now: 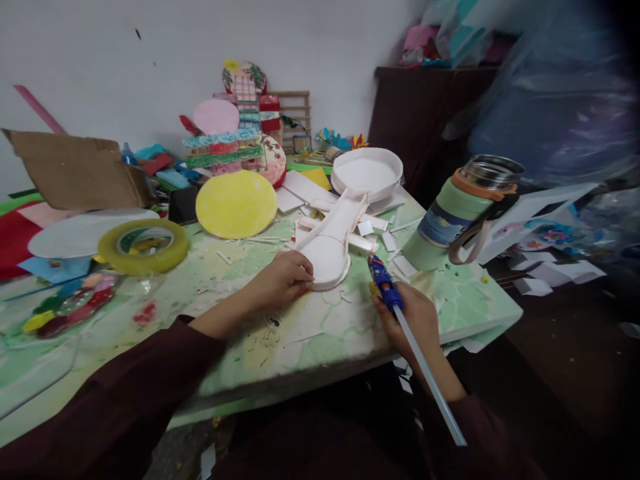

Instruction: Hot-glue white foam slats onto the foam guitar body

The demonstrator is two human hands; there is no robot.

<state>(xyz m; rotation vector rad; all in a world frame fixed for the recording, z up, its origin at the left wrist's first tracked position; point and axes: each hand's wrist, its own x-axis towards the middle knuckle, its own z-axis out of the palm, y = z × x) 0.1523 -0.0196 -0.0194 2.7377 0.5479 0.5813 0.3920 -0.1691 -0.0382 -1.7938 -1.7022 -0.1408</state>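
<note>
A white spoon-shaped piece (327, 250), seemingly cut from foam board or card, lies on the table with its narrow part pointing away. At its near rounded end my left hand (287, 277) has its fingers pinched on the rim. My right hand (413, 317) is closed around a blue hot glue gun (384, 283). A long translucent glue stick (430, 373) sticks out of its back toward me. The gun's nozzle points away, just right of the white piece and apart from it. Behind stands a round white shallow dish (367, 173), touching the piece's far end.
At the right stands an uncapped green bottle (443, 217). Yellow tape (143, 245), a yellow disc (236, 203) and an open cardboard box (80, 170) are on the left. White scraps (367, 229) litter the table. Painted craft models (240, 127) stand against the wall.
</note>
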